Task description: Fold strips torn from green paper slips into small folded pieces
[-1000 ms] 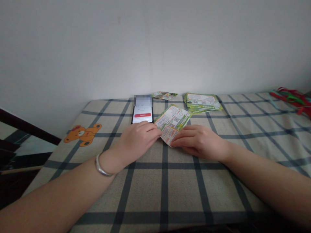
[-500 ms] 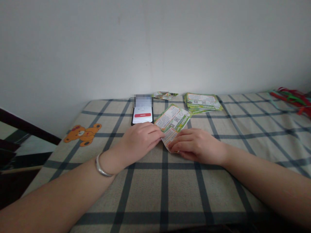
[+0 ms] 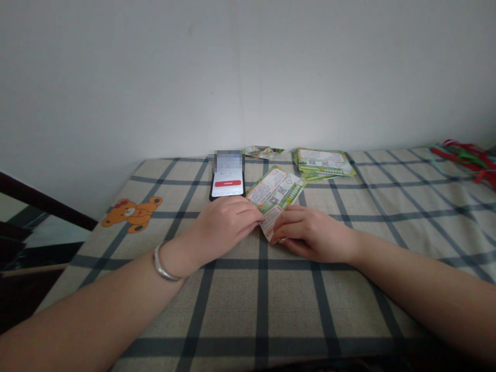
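A green and white printed leaflet [image 3: 267, 188] lies slantwise on the checked tablecloth, its near part between my hands. My left hand [image 3: 228, 222], with a silver bangle at the wrist, is closed at the leaflet's left edge, fingertips together on the paper. Pinched at the near corner, the leaflet is also in my right hand [image 3: 310, 232], whose curled fingers cover part of the print. The near end seems slightly bent up. Just beyond my left hand is a phone [image 3: 228, 178] with a lit screen and a red bar.
A stack of similar leaflets [image 3: 323, 161] lies near the wall at the back right. A crumpled or folded leaflet [image 3: 264, 152] rests beside the phone. An orange bear picture [image 3: 134, 214] is at the left of the tablecloth [image 3: 232, 310]. Red and green items [image 3: 468, 159] lie far right.
My right hand has drawn slightly nearer to me, with the leaflet's near end in it. My left hand has shifted a little to the right along the paper.
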Demonstrator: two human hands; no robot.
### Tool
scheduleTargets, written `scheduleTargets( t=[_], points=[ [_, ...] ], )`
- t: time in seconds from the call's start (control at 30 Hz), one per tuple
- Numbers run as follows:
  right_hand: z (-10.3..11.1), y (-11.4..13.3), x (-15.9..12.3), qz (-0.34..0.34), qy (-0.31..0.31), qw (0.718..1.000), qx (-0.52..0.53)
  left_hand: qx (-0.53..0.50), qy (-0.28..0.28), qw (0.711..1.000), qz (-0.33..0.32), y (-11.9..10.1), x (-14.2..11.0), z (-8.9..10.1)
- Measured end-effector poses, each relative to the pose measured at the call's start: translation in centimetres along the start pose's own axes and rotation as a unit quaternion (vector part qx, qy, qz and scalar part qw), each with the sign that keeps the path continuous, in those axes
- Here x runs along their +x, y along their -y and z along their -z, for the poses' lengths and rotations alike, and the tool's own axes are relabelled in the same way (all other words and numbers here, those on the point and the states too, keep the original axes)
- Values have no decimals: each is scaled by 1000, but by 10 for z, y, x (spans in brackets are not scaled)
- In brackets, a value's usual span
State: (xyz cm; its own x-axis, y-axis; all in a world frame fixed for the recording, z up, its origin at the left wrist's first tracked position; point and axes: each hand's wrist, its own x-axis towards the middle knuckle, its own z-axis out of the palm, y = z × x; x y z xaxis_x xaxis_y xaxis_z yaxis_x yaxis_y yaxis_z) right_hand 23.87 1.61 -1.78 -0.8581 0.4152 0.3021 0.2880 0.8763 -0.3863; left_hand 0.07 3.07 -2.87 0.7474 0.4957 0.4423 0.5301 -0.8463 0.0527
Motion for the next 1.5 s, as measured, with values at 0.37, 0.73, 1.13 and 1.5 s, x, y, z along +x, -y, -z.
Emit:
scheduleTargets(
  t=[0.37,0.73,1.13,1.5],
  points=[
    [5,-8,-2,-99,-23,989,106,-44,-16,999,15,-5,1,4],
    [11,-9,-5,-146,-32,986,75,-70,-6,997,22,-5,0,4],
    [0,-11,0,-144,-101,983,50,-158,-9,976,147,-13,3,1],
    [-7,-15,1,-173,-160,972,4,-317,-17,910,265,-18,7,-3]
  ],
)
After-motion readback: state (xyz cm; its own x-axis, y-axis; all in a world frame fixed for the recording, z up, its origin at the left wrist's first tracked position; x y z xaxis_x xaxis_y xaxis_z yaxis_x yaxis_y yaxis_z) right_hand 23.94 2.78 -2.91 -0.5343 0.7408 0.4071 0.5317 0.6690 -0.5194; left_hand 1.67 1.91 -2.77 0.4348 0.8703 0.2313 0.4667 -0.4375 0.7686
